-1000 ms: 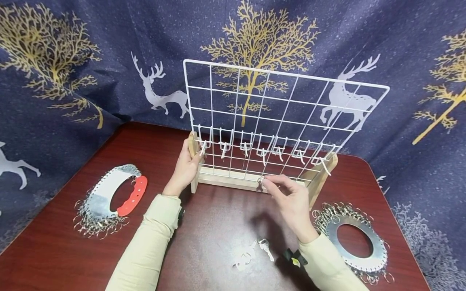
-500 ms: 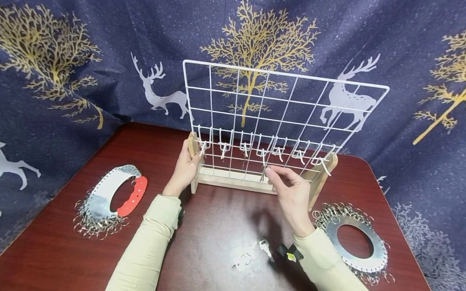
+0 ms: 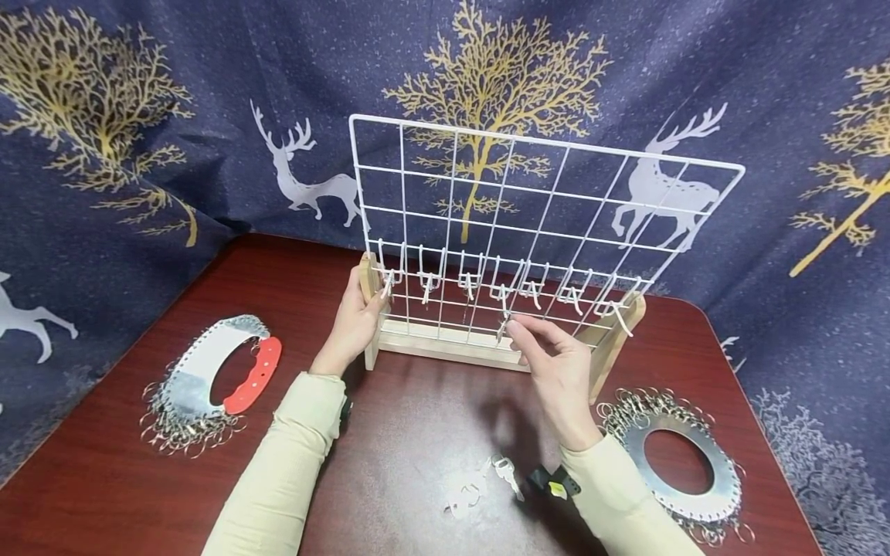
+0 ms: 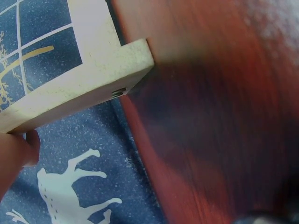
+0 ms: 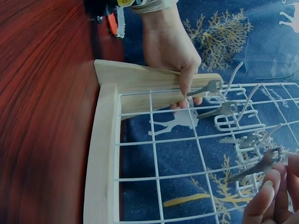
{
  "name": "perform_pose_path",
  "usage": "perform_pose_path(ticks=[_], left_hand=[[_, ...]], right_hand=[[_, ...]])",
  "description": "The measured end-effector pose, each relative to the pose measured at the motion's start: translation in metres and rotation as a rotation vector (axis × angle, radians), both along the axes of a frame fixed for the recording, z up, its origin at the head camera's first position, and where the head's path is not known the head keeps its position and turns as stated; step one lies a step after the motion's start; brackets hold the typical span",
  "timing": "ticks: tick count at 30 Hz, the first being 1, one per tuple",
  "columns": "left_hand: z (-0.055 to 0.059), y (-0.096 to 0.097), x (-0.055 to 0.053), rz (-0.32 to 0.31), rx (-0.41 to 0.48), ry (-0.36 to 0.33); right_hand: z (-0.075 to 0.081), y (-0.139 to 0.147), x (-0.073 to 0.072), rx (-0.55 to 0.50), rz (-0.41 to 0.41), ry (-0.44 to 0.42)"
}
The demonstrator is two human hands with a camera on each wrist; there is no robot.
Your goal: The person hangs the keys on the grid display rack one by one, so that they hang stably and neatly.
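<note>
My left hand (image 3: pixel 353 320) grips the left wooden upright (image 3: pixel 370 279) of a white wire grid rack (image 3: pixel 549 140). In the left wrist view only a bit of that hand (image 4: pixel 18 151) shows beside the wood. My right hand (image 3: pixel 559 378) pinches a metal key (image 5: pixel 257 169) at its head, just under the tip of the fourth white hook (image 3: pixel 502 292) from the left. Whether its ring touches the hook cannot be told. In the right wrist view, keys (image 5: pixel 227 108) hang on the three hooks nearest my left hand.
On the table (image 3: pixel 389 463) in front lie a key (image 3: pixel 507 472) and another shiny metal piece (image 3: pixel 464 498), blurred by glare. A red-handled metal key holder (image 3: pixel 202 363) lies left. A flat metal ring (image 3: pixel 634 452) fringed with small rings lies right. A patterned curtain (image 3: pixel 229 69) stands behind.
My right hand has raised the key from near the rack's wooden base bar to beneath the fourth hook, then barely shifted. The left hand has stayed put.
</note>
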State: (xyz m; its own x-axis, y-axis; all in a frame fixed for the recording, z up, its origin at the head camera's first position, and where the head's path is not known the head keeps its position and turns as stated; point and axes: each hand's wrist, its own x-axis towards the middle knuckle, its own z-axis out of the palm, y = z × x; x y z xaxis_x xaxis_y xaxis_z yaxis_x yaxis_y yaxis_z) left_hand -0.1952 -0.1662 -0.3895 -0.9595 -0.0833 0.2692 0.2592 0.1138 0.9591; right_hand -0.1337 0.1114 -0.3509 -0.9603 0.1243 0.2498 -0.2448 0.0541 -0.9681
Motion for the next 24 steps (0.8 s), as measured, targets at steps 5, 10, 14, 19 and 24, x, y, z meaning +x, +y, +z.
perform_pose_path(ticks=[5, 10, 14, 19, 24], left_hand=[[0.001, 0.0, -0.001, 0.001, 0.004, -0.008], [0.001, -0.001, -0.001, 0.002, -0.002, -0.023], [0.005, -0.001, 0.002, -0.007, -0.003, -0.04], [0.0, -0.001, 0.0, -0.005, 0.003, -0.017], [0.0, 0.0, -0.001, -0.015, 0.019, -0.019]], right_hand=[[-0.007, 0.009, -0.001, 0.043, 0.026, -0.003], [-0.015, 0.021, 0.001, 0.19, 0.182, -0.08], [-0.026, 0.031, 0.007, 0.498, 0.414, -0.129], [-0.041, 0.036, 0.019, 0.84, 0.704, -0.162], [-0.048, 0.038, 0.028, 1.1, 0.749, -0.108]])
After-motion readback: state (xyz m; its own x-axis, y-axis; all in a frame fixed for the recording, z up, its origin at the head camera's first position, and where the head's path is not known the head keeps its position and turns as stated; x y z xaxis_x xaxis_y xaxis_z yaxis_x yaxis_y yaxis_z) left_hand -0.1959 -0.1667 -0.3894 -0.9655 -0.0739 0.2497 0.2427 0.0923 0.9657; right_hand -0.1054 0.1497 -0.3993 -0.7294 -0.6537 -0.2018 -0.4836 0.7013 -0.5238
